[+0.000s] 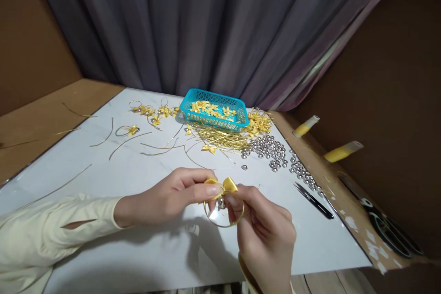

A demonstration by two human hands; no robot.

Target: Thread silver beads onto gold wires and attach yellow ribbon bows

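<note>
Both hands meet over the front middle of the white board. My left hand pinches a yellow satin ribbon bow by its left side, between thumb and fingers. My right hand is closed at the bow's lower right, thumb and forefinger on the gold wire. That wire is bent into a round loop hanging below the bow. A small silver bell-like bead sits under the bow's middle, between my fingertips. The fingers partly hide where bow, bead and wire join.
A turquoise basket of yellow bows stands at the back. Before it lie a gold wire bundle and silver beads. Finished-looking bow loops lie left. Black tweezers, scissors and two yellow-filled tubes are right.
</note>
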